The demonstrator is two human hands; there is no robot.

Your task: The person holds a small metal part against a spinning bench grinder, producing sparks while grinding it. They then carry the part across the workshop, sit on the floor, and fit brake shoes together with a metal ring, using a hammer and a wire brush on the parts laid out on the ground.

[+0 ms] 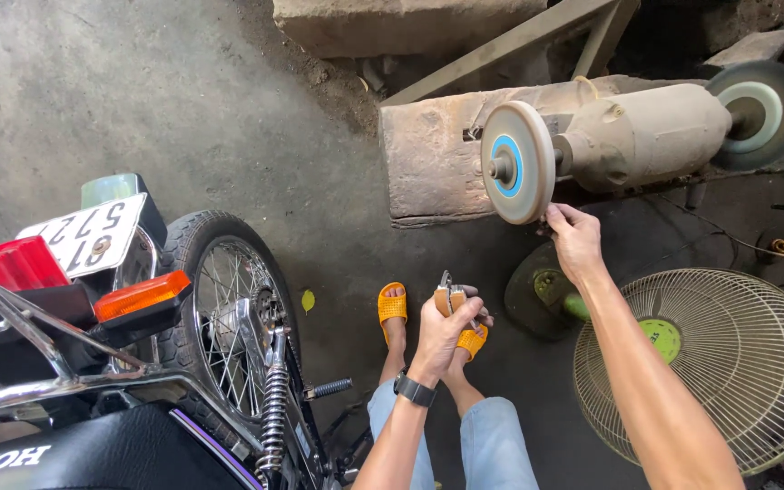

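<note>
Orange-handled pliers (451,296) sit clenched in the left hand (442,331), above the sandalled feet; the right hand (575,240) reaches to the grinding wheel (517,161) of the bench grinder (637,134), fingertips seemingly pinched together at its lower edge, beside a floor fan (700,363)

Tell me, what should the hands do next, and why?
Probably bring the left hand up toward the grinding wheel. It grips a small metal tool well below the wheel, while the right hand already rests at the wheel's lower edge.
</note>
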